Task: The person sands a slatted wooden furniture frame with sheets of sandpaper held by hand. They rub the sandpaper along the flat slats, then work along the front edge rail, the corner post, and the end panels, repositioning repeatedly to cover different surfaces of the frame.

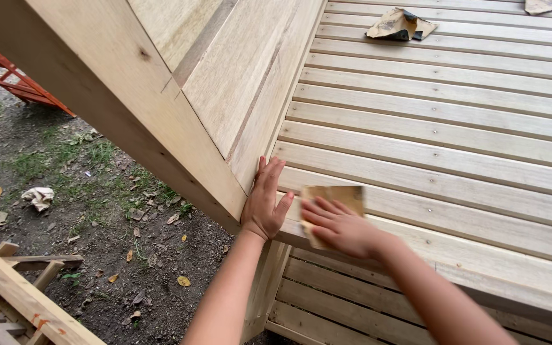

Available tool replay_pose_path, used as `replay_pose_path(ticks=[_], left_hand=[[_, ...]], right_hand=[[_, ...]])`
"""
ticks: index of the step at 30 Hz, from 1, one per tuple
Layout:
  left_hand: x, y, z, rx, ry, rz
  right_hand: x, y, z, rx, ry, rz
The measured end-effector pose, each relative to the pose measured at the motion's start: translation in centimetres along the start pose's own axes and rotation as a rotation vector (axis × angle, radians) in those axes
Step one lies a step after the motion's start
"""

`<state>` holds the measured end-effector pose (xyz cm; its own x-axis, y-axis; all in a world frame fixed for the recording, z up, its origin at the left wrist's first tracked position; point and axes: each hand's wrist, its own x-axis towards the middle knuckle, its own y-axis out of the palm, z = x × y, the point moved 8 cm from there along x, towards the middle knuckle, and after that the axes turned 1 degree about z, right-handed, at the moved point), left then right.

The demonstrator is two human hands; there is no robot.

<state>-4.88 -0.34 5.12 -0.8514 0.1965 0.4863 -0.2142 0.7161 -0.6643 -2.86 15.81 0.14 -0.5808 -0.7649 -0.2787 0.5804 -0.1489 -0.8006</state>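
Observation:
My right hand presses a tan sheet of sandpaper flat onto the front slat of a pale wooden slatted seat. My left hand lies open and flat against the lower corner of the wooden side panel, just left of the sandpaper. The fingers of that hand point upward along the panel's edge. Part of the sandpaper is hidden under my right fingers.
Two more crumpled sandpaper sheets lie on the far slats. Below left is bare dirt with grass, dry leaves and a crumpled rag. Scrap wood pieces sit at the lower left, an orange metal frame at the upper left.

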Motion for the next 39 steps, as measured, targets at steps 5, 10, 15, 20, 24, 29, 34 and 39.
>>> replay_pose_path(ticks=[5,10,15,20,24,29,34,39], left_hand=[[-0.4,0.5,-0.9,-0.003,-0.010,0.020],[-0.4,0.3,-1.4,-0.053,0.059,-0.006],[-0.2,0.1,-1.0,-0.082,0.046,0.011],[-0.5,2.4,0.2,0.267,-0.098,0.291],[-0.8,4.8,0.5,0.551,-0.183,0.483],[-0.7,8.5,-2.3,0.535,-0.148,0.576],[-1.0,9.7,-3.8,0.452,-0.205,0.539],[-1.0,7.8,-5.3,0.461,-0.140,0.270]], right_hand=[[-3.9,0.5,-2.5,0.000,0.117,0.032],[6.4,0.8,3.2,-0.217,-0.062,-0.033],[7.9,1.8,3.0,-0.225,0.059,0.099],[-4.9,-0.1,-2.6,-0.035,0.168,-0.026],[-17.1,0.2,-10.6,0.017,0.392,0.003],[-17.8,1.0,-12.2,-0.068,0.439,0.011],[-6.0,-0.2,-4.2,-0.119,0.228,-0.006],[-5.6,0.5,-3.8,-0.094,0.141,-0.044]])
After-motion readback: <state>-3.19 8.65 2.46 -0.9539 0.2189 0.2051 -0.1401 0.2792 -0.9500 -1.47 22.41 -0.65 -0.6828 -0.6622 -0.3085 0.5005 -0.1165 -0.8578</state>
